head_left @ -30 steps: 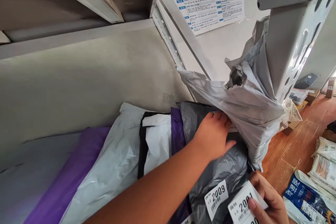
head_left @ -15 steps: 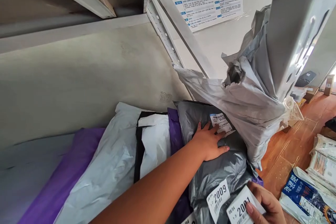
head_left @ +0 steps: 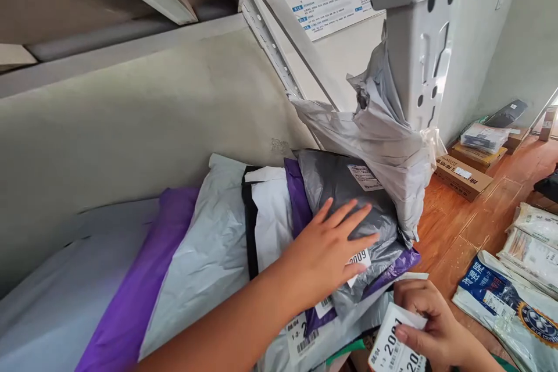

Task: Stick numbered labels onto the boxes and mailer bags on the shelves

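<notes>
My left hand [head_left: 331, 244] is spread open over a dark grey plastic parcel [head_left: 331, 183]; I cannot tell whether it touches. A white tag printed 2009 [head_left: 360, 259] on that parcel is partly covered by my fingers. At the lower right, my right hand [head_left: 429, 319] pinches white number labels [head_left: 387, 337], the top one partly hidden by the thumb. Left of the grey parcel stand a purple parcel [head_left: 298, 192], a white one [head_left: 272, 203] and a larger pale grey-white one [head_left: 209, 244]. Another label [head_left: 303, 337] shows below my left forearm.
Torn grey plastic [head_left: 387, 128] wraps the foot of a white metal shelf post [head_left: 418, 58]. A cream panel [head_left: 152, 122] stands behind the parcels. On the reddish floor [head_left: 449, 226] lie a cardboard box [head_left: 462, 177] and a blue-and-white bag [head_left: 501, 302].
My left hand has come back toward me from the grey parcel's shipping label. The grey parcel leans further back, showing purple plastic in front. My right hand with the labels has shifted slightly; the view has turned right.
</notes>
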The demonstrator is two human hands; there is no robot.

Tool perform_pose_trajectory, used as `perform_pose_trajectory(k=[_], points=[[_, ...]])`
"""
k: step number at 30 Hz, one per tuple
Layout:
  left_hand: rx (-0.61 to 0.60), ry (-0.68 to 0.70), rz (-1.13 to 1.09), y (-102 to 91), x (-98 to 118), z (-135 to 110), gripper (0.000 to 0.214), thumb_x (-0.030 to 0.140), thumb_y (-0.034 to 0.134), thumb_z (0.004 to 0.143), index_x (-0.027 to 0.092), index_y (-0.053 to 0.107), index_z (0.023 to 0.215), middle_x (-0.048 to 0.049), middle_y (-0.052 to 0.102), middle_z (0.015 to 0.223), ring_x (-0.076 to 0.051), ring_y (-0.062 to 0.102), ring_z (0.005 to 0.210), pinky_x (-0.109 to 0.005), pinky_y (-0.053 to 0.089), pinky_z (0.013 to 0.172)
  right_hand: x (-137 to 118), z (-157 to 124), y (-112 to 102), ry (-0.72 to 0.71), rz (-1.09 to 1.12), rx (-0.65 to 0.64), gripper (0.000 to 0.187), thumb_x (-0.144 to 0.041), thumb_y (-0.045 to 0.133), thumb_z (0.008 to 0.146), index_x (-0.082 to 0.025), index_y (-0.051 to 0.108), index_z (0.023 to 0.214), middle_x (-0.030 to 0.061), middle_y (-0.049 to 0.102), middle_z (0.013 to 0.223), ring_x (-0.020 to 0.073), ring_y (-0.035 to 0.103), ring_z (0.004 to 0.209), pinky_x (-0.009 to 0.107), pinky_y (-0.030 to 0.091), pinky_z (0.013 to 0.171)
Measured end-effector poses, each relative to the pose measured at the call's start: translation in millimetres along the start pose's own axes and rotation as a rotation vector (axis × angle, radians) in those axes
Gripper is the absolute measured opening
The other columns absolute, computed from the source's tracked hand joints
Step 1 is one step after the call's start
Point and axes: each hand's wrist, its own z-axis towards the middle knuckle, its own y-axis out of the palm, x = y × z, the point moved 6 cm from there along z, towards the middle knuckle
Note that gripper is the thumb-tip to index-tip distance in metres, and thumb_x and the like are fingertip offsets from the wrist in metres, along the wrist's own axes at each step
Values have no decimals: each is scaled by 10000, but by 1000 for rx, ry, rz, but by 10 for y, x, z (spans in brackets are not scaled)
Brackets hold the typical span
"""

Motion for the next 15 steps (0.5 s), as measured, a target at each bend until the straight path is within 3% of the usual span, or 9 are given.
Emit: perform_pose_trajectory(k=[4, 7, 11, 13, 15], points=[[-49, -149, 89, 191, -79, -182, 496, 295, 604, 886, 423, 543, 1361, -33, 383, 1571, -326, 343, 1442, -612, 310, 1122, -52, 17, 50, 26, 14, -64, 420, -398, 621, 902, -219, 368, 617, -32, 423, 587, 121, 422, 569, 253, 314, 547], [119, -245, 184, 13, -13, -448, 477, 304, 490, 928, 354, 526, 1401, -57, 401, 1559, -338, 373, 1425, -614, 333, 1113, -99, 46, -33, -24, -17, -24, 408, -347, 608, 917, -214, 376, 609, -39, 436, 572, 110, 423, 552, 241, 309, 531], [393, -446, 254, -145, 170, -1229, 597, 499, 419, 921, 312, 417, 1488, -61, 442, 1535, -366, 442, 1369, -607, 391, 1073, -120, 236, -324, -91, -80, 229, 333, -306, 533, 967, -217, 439, 660, -36, 478, 649, 108, 444, 575, 219, 339, 528], [478, -564, 289, -49, 242, -1618, 643, 560, 441, 891, 306, 430, 1482, -65, 449, 1529, -378, 455, 1353, -602, 402, 1062, -119, 485, -344, -120, -106, 227, 306, -330, 506, 978, -221, 485, 693, -18, 527, 717, 122, 485, 628, 228, 382, 575], [507, -658, 338, 135, 281, -1875, 606, 538, 482, 874, 284, 516, 1423, -93, 463, 1515, -400, 456, 1344, -613, 414, 1035, -101, 820, -254, -135, -152, 142, 295, -366, 502, 975, -221, 532, 720, 13, 587, 806, 147, 541, 729, 257, 427, 678]])
